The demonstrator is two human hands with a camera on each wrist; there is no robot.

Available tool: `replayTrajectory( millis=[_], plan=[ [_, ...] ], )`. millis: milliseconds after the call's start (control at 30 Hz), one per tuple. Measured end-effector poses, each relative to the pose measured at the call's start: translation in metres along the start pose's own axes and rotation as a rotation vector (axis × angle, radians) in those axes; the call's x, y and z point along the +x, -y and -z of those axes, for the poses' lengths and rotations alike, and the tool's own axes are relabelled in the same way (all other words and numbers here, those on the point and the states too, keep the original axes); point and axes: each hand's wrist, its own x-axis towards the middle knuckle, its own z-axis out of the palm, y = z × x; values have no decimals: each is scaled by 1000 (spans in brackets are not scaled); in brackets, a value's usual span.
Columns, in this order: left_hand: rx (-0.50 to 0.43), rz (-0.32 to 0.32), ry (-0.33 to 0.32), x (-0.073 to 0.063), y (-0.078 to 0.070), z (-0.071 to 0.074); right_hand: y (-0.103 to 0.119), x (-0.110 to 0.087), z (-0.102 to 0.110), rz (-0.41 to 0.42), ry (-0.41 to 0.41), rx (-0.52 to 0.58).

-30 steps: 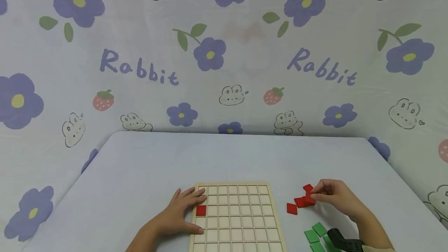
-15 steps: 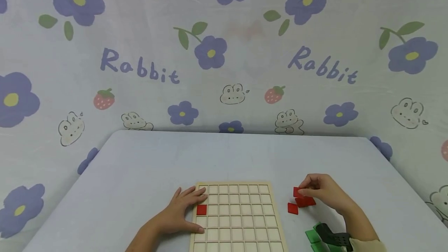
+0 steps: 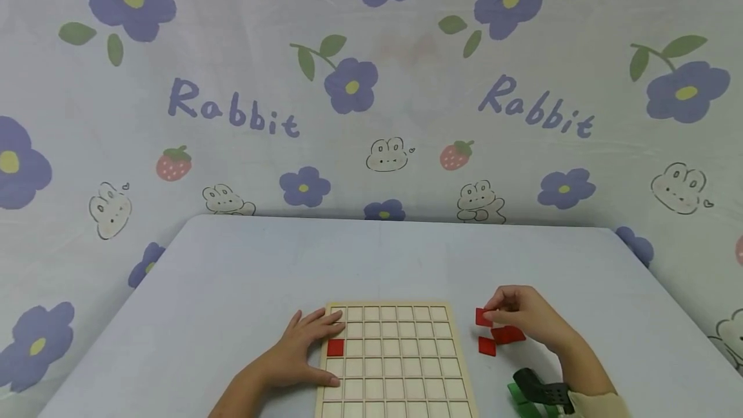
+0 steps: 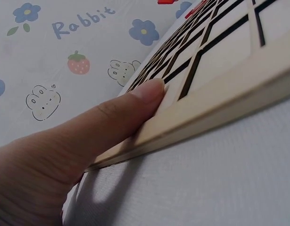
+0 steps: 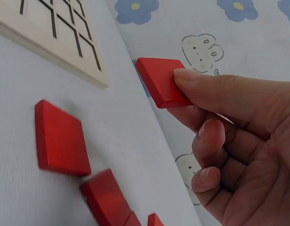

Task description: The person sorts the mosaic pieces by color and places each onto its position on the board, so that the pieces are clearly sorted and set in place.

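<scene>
Between thumb and fingertips, my right hand [image 3: 527, 316] pinches a square red tile [image 5: 161, 81], raised off the table. Other red tiles [image 5: 62, 140] lie below it, one apart and the rest bunched together. My left hand [image 3: 298, 351] rests spread on the left edge of a wooden grid board [image 3: 400, 366]; the thumb [image 4: 149, 92] presses on the frame in the left wrist view. One red tile [image 3: 335, 348] sits in the board's leftmost column, between the left hand's thumb and fingers.
Green tiles [image 3: 516, 395] lie near the front right, partly covered by the dark wrist camera mount [image 3: 542, 389]. A white table [image 3: 371, 263] carries everything, and a patterned cloth [image 3: 406, 95] hangs behind it.
My right hand has picked a red tile from the pile and carried it left, toward the board. The left hand stays in place on the board.
</scene>
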Motion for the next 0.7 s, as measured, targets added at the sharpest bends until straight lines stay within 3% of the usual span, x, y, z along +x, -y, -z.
replayTrajectory(
  millis=[700],
  plan=[
    [-3,24,15,2,0,0,19,18,-22,115,23,7]
  ],
)
